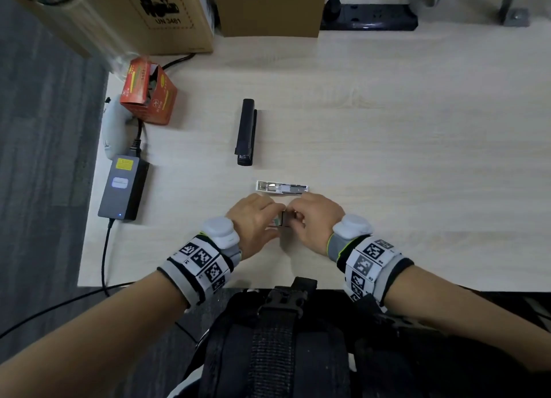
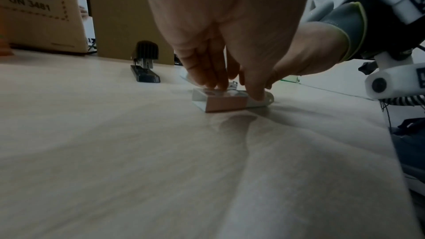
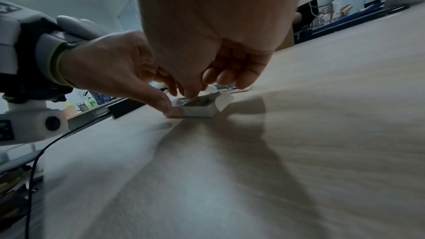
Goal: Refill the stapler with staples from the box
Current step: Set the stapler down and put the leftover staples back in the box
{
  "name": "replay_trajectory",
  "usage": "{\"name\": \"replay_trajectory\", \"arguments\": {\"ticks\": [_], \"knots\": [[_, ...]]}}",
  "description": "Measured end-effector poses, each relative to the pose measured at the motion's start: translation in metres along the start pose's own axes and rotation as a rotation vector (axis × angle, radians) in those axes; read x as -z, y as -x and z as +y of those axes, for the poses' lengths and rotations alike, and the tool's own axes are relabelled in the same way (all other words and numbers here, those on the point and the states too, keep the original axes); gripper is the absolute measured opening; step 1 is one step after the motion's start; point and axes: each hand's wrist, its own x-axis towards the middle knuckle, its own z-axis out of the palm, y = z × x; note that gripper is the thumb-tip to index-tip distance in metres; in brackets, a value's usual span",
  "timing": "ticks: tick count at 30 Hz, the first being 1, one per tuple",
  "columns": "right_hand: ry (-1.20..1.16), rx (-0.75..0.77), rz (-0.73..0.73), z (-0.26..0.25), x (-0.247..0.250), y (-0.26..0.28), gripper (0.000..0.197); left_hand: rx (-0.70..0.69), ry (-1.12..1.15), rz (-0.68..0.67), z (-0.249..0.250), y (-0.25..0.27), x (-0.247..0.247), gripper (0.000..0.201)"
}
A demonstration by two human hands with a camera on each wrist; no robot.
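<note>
A small white staple box (image 1: 281, 218) lies open on the pale table near the front edge. My left hand (image 1: 272, 218) pinches its left end; the thumb and fingers (image 2: 211, 84) press on the box (image 2: 226, 104). My right hand (image 1: 293, 218) reaches into the open end, and its thumb tip (image 3: 190, 94) touches the staples inside the box (image 3: 197, 111), whose flap (image 3: 224, 102) stands open. The black stapler (image 1: 246, 132) lies shut, farther back. Its metal staple tray (image 1: 281, 186) lies apart, just beyond my hands.
An orange-red carton (image 1: 149, 94) stands at the back left beside a grey power adapter (image 1: 123, 185) with a cable. Cardboard boxes (image 1: 143, 12) and a black power strip (image 1: 369, 17) line the far edge. The right half of the table (image 1: 432, 159) is bare wood.
</note>
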Motion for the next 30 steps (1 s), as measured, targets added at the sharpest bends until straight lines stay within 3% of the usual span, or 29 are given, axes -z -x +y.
{"name": "replay_trajectory", "arguments": {"ticks": [6,10,19,23,26,30], "knots": [[0.050,-0.011,-0.040,-0.003,-0.001,-0.005,0.015,0.155,0.100,0.078,0.011,-0.006,-0.002,0.051],[0.074,-0.024,-0.047,-0.004,-0.003,-0.005,0.014,0.273,0.154,0.047,0.012,-0.008,-0.003,0.055],[-0.096,-0.164,-0.076,-0.008,0.008,-0.006,0.004,0.221,0.147,0.084,0.006,-0.007,-0.010,0.055],[-0.234,-0.251,-0.059,-0.003,0.024,-0.008,0.016,0.181,0.173,0.115,0.003,-0.005,-0.007,0.055],[-0.404,-0.288,0.046,0.001,0.037,-0.011,0.021,0.233,0.376,0.167,0.008,-0.012,0.005,0.047],[-0.691,-0.344,0.125,-0.001,0.045,-0.015,0.019,0.420,0.789,0.160,0.016,-0.032,0.024,0.026]]}}
